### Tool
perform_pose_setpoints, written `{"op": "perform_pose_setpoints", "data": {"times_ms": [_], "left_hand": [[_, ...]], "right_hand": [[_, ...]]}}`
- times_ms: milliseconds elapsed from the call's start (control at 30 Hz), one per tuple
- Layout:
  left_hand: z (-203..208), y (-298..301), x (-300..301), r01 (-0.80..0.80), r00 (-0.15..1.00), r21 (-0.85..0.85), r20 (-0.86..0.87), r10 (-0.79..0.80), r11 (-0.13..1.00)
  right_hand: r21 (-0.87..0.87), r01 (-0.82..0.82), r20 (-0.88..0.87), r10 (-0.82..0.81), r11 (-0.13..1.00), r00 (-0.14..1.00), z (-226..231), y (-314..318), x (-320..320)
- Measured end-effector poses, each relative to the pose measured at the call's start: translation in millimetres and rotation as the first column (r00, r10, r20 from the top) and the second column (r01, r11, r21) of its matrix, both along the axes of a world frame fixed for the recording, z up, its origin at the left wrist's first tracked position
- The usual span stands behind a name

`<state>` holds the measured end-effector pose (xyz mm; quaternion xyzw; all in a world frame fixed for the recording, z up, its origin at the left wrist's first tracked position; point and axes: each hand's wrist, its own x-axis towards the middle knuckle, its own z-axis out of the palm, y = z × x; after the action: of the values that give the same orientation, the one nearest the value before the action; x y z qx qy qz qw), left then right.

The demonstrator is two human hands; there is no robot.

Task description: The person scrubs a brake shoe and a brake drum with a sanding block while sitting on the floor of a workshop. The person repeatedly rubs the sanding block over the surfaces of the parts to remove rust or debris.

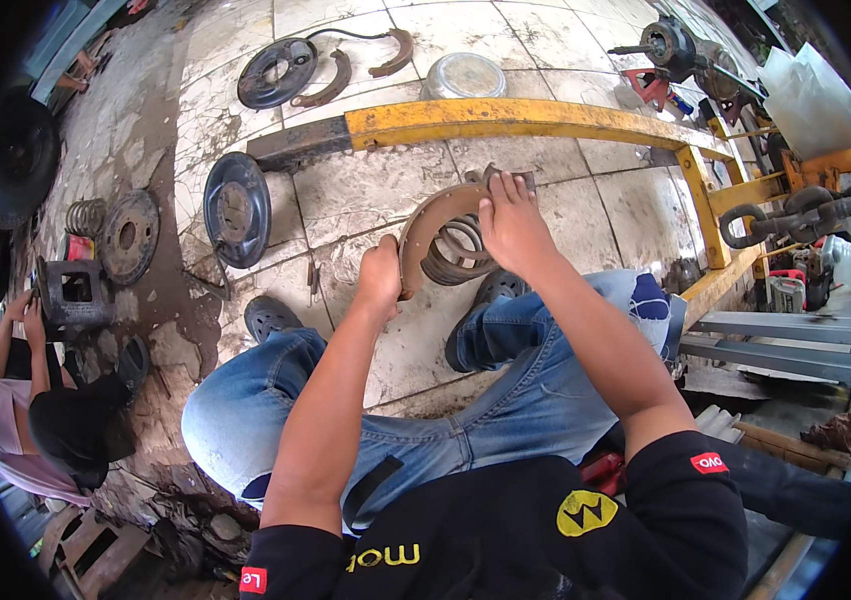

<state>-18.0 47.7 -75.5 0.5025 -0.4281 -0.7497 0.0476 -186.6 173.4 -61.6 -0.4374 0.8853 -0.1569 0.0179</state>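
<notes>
A curved, rust-brown brake shoe is held in front of me, above the tiled floor between my feet. My left hand is closed around its lower left end. At the upper right end, my right hand presses a dark, flat piece that looks like sandpaper against the shoe, fingers together on top. The fingers partly hide that piece and the shoe's end. Behind the shoe, a coil spring stands on the floor, partly covered by the shoe and my right hand.
A yellow steel frame crosses beyond my hands, with a heavy chain at right. Brake backing plates, two loose brake shoes and a round metal lid lie around. At left, another person's hands touch a dark metal part.
</notes>
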Motion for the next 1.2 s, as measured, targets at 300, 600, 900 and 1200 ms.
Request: {"op": "perform_pose_setpoints", "data": {"times_ms": [300,600,900,1200], "left_hand": [[-5.6,-2.2,2.3,0.008,1.000,0.010,0.001,-0.008,1.000],[-5.3,1.0,0.7,0.004,0.999,-0.020,0.036,-0.003,1.000],[-0.5,2.6,-1.6,0.020,0.999,-0.020,0.037,-0.019,1.000],[-16.1,6.8,-5.9,-0.018,0.999,-0.159,0.023,0.022,0.987]], "right_hand": [[0.003,-0.011,-0.018,0.011,1.000,1.000,-2.2,0.6,-1.3],[-0.006,0.343,0.314,-0.324,0.939,0.892,63.0,6.6,-55.6],[-0.079,-0.062,0.044,0.066,0.995,0.997,1.9,-16.7,-36.6],[-0.004,-0.153,-0.233,0.148,0.988,0.961,9.9,1.3,-1.9]]}}
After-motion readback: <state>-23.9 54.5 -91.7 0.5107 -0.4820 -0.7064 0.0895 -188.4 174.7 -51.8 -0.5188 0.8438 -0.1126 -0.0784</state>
